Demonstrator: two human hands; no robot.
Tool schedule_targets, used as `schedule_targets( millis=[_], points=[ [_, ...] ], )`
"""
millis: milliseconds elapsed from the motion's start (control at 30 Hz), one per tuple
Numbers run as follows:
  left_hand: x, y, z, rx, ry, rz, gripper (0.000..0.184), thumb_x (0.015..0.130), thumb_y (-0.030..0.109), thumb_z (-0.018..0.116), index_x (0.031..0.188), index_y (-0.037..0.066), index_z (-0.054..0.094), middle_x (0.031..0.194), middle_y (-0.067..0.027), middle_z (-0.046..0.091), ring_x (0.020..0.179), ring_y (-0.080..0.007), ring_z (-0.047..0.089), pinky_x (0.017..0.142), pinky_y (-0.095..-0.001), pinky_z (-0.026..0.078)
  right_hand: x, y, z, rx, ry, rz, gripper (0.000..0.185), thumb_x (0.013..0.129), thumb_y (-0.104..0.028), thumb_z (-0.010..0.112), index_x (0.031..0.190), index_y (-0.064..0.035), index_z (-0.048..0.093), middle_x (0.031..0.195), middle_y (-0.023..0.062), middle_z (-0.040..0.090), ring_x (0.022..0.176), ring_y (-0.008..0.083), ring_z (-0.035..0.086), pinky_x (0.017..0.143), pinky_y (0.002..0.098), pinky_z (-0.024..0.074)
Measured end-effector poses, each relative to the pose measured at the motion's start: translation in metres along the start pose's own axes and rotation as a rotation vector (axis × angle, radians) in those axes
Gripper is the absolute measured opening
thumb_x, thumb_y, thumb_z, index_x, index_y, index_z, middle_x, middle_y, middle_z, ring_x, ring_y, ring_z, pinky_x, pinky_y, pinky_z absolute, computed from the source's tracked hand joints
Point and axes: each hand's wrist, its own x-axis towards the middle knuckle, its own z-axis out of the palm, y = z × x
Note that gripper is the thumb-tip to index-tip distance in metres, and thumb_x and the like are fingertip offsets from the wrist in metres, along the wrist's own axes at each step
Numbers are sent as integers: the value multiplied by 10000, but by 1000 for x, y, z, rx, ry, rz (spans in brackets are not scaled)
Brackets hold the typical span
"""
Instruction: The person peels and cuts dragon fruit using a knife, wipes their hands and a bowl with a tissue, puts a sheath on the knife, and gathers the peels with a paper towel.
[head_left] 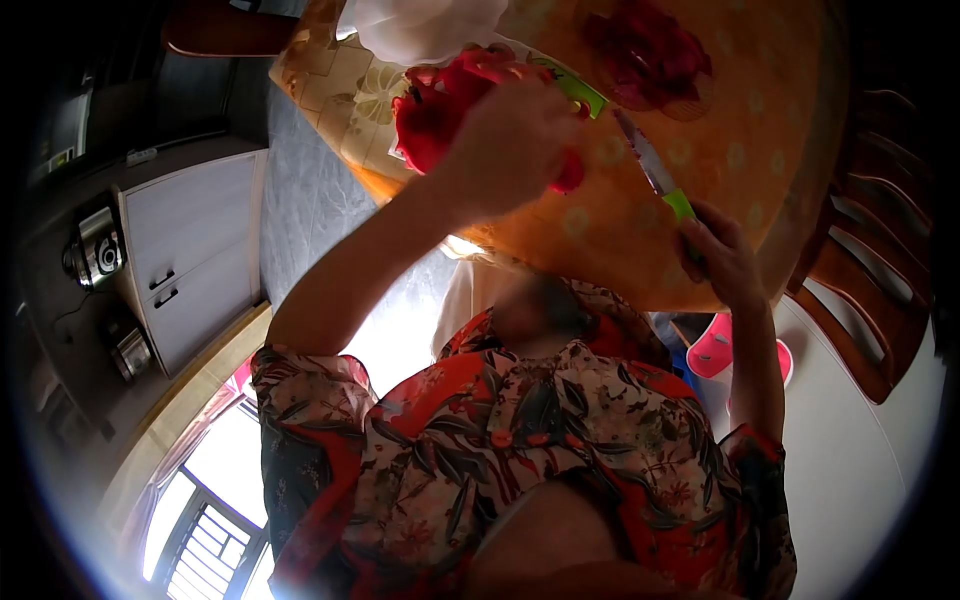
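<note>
My right hand [718, 252] is closed round the green handle of a knife [648, 158]. Its blade points away from me and to the left, with reddish smears on it. Blurred, my left hand [525, 145] is over a heap of bright red pieces [430, 125]; whether its fingers hold any of them cannot be made out. A smaller red piece [568, 172] shows just beside that hand. From under the heap sticks out the edge of a green cutting board [580, 92]. Farther right lies a pile of dark red, peel-like pieces [655, 58].
A whitish, rounded bowl-like thing [430, 25] stands at the table's far left. An orange patterned cloth covers the table [620, 250]. Wooden chairs [860, 290] line the right side, and another chair [230, 30] is at upper left. Grey cabinets [195, 240] are on the left.
</note>
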Motion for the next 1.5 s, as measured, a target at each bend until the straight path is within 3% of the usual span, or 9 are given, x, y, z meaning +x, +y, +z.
schedule_targets(
  millis=[367, 767, 900, 1033, 1133, 1200, 1233, 1333, 1500],
  points=[
    [-12, 26, 49, 145, -354, -89, 354, 659, 95, 598, 1010, 85, 557, 986, -117, 532, 1007, -266, 485, 858, -381, 383, -5, -10, 1, -38, -17, -43, 311, 921, -220, 478, 1128, 11, 507, 627, 4, 484, 432, 49, 395, 395, 192, 270],
    [-57, -30, -13, 87, -99, -298, 344, 710, 163, 641, 1042, 92, 582, 1003, -143, 525, 979, -301, 494, 846, -394, 415, -7, -14, 6, 5, -28, -98, 298, 915, -201, 490, 1127, 7, 515, 607, -1, 474, 421, 53, 390, 387, 191, 270],
    [-58, -50, -44, -128, 111, -345, 223, 703, 150, 675, 908, 65, 649, 1009, -93, 589, 943, -262, 537, 816, -347, 449, -7, -16, 16, 38, -1, -122, 283, 918, -182, 485, 1123, 10, 520, 617, 3, 481, 421, 53, 394, 391, 186, 286],
    [-54, -109, -66, -208, 137, -353, 126, 719, 112, 674, 836, 66, 671, 781, -70, 627, 764, -188, 601, 698, -264, 488, -5, -33, 38, 56, 40, -127, 283, 920, -174, 477, 1127, 15, 516, 617, 10, 488, 424, 50, 399, 391, 180, 285],
    [-46, -122, -74, -958, -78, -639, 117, 751, 103, 658, 864, 73, 670, 815, -40, 638, 752, -126, 589, 649, -269, 477, -2, -38, 61, 88, 114, -117, 283, 920, -160, 469, 1136, 17, 513, 610, 12, 488, 419, 46, 394, 390, 173, 278],
    [-41, -111, -66, -727, -316, -404, 143, 781, 67, 590, 888, 112, 673, 836, -16, 641, 745, -133, 580, 663, -278, 491, -1, -40, 76, 136, 137, -151, 289, 919, -149, 464, 1152, 17, 508, 604, 13, 485, 414, 44, 389, 389, 167, 274],
    [-48, -112, -39, -490, -198, -18, 134, 754, 77, 574, 842, 117, 667, 805, -29, 613, 764, -198, 583, 655, -309, 494, 2, -43, 85, 152, 172, -143, 295, 919, -147, 463, 1160, 17, 504, 604, 14, 486, 413, 44, 388, 388, 165, 274],
    [-46, -108, -42, -290, -285, 62, 44, 705, 97, 585, 704, 54, 594, 776, -93, 571, 755, -252, 567, 687, -383, 456, 10, -50, 112, 184, 228, -145, 312, 916, -144, 466, 1182, 18, 494, 606, 16, 490, 411, 44, 389, 384, 163, 279],
    [-39, -154, -48, -447, -158, -79, 78, 732, 154, 618, 776, 94, 642, 773, -69, 567, 716, -255, 587, 622, -371, 473, 22, -61, 142, 211, 272, -197, 323, 913, -152, 480, 1186, 19, 492, 615, 20, 499, 417, 51, 395, 386, 164, 288]
  ],
)
